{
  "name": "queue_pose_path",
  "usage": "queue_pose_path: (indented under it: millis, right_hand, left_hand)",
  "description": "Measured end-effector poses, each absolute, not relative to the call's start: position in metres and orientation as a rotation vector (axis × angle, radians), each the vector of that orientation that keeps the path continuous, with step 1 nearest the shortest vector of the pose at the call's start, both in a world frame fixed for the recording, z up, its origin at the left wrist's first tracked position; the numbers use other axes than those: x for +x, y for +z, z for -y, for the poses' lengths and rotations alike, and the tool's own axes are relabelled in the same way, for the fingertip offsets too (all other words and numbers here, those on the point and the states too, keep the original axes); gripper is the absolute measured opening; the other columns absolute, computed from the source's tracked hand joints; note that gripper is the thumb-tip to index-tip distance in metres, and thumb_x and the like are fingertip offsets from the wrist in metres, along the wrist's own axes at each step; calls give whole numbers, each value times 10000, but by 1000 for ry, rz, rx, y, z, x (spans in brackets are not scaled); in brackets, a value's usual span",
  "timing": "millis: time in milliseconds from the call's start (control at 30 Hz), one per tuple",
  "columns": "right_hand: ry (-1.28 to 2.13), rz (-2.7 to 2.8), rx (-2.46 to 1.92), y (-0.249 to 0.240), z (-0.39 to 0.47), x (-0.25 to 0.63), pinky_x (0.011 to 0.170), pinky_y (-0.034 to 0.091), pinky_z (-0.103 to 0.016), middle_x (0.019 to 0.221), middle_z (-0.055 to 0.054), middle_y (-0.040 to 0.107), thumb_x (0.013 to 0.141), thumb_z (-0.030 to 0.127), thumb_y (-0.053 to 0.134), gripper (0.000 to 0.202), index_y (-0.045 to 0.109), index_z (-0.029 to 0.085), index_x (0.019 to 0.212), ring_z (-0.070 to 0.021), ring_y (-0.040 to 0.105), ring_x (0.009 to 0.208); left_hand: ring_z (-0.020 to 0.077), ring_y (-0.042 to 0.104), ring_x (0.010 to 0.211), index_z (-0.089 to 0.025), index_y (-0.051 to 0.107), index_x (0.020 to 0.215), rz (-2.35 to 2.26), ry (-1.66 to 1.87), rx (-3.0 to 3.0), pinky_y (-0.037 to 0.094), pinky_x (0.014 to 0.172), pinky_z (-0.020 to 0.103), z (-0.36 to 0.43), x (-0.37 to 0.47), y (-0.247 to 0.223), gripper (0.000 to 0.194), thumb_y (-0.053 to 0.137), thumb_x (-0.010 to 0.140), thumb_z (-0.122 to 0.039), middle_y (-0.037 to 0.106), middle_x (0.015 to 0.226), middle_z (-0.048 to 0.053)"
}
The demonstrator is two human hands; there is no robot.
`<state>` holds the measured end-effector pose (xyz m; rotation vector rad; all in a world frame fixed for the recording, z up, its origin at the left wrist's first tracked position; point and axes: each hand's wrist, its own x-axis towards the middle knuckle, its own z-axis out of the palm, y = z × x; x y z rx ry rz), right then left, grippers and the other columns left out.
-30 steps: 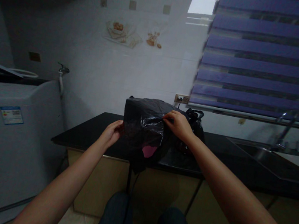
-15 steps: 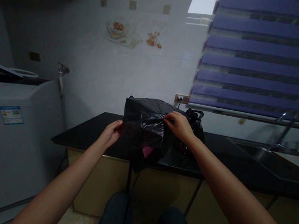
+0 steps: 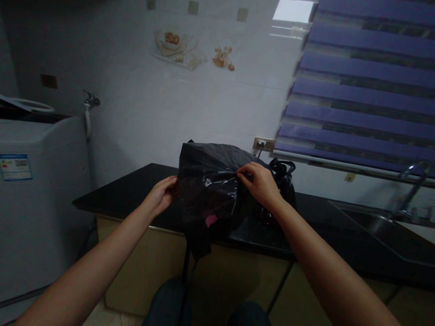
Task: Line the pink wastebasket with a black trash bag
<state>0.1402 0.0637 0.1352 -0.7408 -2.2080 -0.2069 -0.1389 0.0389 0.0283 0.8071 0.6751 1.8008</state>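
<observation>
A thin black plastic bag [image 3: 220, 171] is spread between my two hands over the front of the counter. My left hand [image 3: 161, 195] grips its left edge, with the fingertips partly behind the plastic. On the other side, my right hand [image 3: 260, 183] pinches the bag's upper right part between thumb and fingers. A small pink patch [image 3: 210, 220] shows low on the bag; what it belongs to I cannot make out. Just behind my right hand stands a second black plastic bag [image 3: 286, 184], filled, with its handles up.
The black countertop [image 3: 124, 192] runs right to a sink [image 3: 381, 225] with a faucet [image 3: 412, 188]. To the left stands a washing machine [image 3: 50, 175], its lid raised. A wall socket [image 3: 264, 144] holds a plug. A dark cord [image 3: 185, 295] hangs down at the front.
The bag's lower part hangs slightly further down, and less of the pink patch shows. Both hands keep their hold, almost in the same place.
</observation>
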Motion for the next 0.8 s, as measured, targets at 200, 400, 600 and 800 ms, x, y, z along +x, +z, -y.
queue_pose_path:
  millis: [200, 400, 600, 800]
  right_hand:
    - [-194, 2211, -752, 134, -62, 141, 794, 450, -313, 869, -76, 656, 845, 162, 563, 105, 666, 147, 833, -176, 592, 850]
    - [-159, 2184, -724, 133, -62, 143, 794, 452, -309, 860, -70, 654, 845, 168, 564, 101, 662, 151, 827, -169, 593, 841]
    - [-170, 2161, -706, 134, -60, 143, 776, 453, -303, 849, -58, 654, 827, 157, 580, 81, 657, 161, 802, -165, 591, 823]
    - [-161, 2144, -699, 133, -60, 145, 775, 459, -315, 845, -59, 655, 822, 156, 589, 69, 653, 166, 796, -173, 597, 824]
  left_hand:
    - [122, 597, 611, -156, 672, 690, -668, 1800, 806, 459, 604, 228, -40, -140, 26, 43, 671, 668, -119, 669, 671, 3]
    - [115, 592, 605, -161, 665, 706, -663, 1798, 806, 466, 617, 226, -40, -141, 24, 60, 695, 661, -134, 661, 670, -10]
    - [123, 600, 622, -157, 661, 708, -666, 1794, 807, 461, 608, 229, -39, -139, 23, 90, 718, 638, -149, 670, 686, -6]
    - [124, 596, 621, -153, 664, 700, -671, 1796, 802, 459, 610, 237, -38, -139, 25, 105, 729, 617, -153, 664, 673, -7]
